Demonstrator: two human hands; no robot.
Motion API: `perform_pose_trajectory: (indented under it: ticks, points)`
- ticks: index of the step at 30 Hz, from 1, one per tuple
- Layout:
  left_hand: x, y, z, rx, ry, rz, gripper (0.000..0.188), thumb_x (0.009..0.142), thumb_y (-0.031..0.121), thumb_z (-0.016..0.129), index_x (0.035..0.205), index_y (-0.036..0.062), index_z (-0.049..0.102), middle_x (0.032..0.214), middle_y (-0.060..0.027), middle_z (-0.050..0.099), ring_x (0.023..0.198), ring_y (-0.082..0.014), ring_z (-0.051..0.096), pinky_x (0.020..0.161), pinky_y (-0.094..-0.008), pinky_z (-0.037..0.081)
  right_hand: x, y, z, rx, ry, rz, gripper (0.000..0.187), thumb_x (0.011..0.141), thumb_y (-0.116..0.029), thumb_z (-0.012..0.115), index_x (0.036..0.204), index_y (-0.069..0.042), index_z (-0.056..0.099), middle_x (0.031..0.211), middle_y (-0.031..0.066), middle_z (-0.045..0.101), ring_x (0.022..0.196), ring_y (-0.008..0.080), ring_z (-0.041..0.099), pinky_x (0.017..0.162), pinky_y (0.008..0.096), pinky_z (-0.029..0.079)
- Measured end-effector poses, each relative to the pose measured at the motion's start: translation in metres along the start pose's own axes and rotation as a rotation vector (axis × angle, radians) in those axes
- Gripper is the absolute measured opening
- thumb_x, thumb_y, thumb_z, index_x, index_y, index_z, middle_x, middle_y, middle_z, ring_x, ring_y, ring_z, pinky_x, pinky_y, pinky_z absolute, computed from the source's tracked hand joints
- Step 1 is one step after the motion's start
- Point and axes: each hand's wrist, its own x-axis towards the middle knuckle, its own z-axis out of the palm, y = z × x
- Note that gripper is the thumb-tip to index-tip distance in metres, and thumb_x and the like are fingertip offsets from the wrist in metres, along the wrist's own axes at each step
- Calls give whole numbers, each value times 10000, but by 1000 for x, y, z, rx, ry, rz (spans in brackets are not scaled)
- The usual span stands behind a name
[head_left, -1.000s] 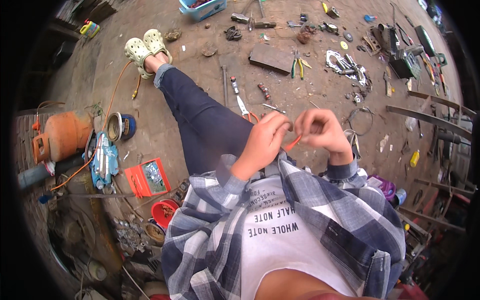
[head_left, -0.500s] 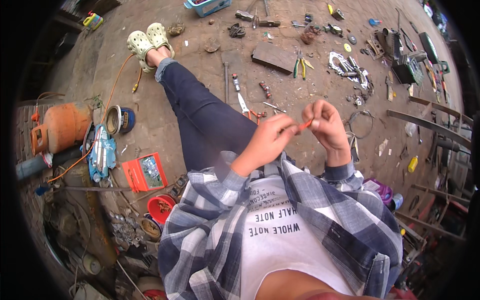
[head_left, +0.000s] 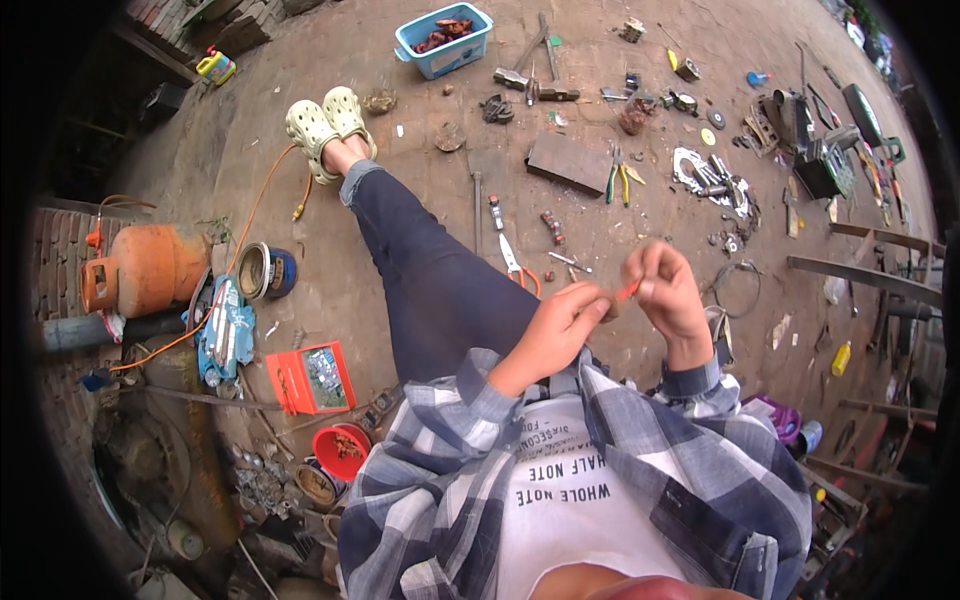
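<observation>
Just right of the middle of the head view, my two hands are close together. My right hand (head_left: 664,290) pinches a small orange-red strip (head_left: 627,291) between thumb and fingers; its exact kind is too small to tell. My left hand (head_left: 562,328) is closed, thumb against fingers, its tips right by the strip's lower end. Whatever those left fingers grip is hidden. Beyond my left hand, orange-handled scissors (head_left: 516,266) lie on the ground beside my outstretched leg, with a small screwdriver-like tool (head_left: 570,262) near them.
Pliers (head_left: 620,180) lie next to a dark metal block (head_left: 566,163). Hammers (head_left: 535,88) and a blue bin (head_left: 445,58) of brown pieces are farther off. To the left are an orange gas cylinder (head_left: 150,268), a red case (head_left: 311,379) and a red bowl (head_left: 340,452). Metal bars (head_left: 868,278) stand right.
The view has shifted, so the ground things appear lower and farther right. My left fingertips have slid down toward the lower end of the strip, while my right hand keeps its pinch.
</observation>
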Motion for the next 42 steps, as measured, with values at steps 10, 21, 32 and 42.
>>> perform_pose_trajectory:
  ticks: [10,21,32,42]
  points:
    - [-3,0,-6,255,150,44,147,907,119,517,882,-15,573,807,-160,557,776,-332,573,675,-375,442,-6,-8,9,-648,-154,223,116,749,50,637,812,-12,562,854,77,597,830,118,585,730,237,487]
    - [-3,-1,-3,150,122,28,146,902,104,523,858,-16,593,799,-142,564,746,-304,570,672,-358,445,1,-14,6,-1113,192,-74,129,716,107,625,807,30,578,850,76,607,820,135,622,725,259,538]
    - [-7,8,4,102,60,62,118,889,93,539,871,-7,598,799,-136,561,743,-318,564,670,-359,449,3,-13,5,-906,337,-148,137,726,110,613,797,4,562,865,68,604,822,114,605,717,241,518]
    - [-7,9,4,195,40,191,96,867,98,572,893,8,594,815,-142,545,762,-334,559,659,-384,448,-3,-4,7,-215,250,-126,136,725,91,619,792,-2,546,874,65,582,791,118,576,736,254,504]
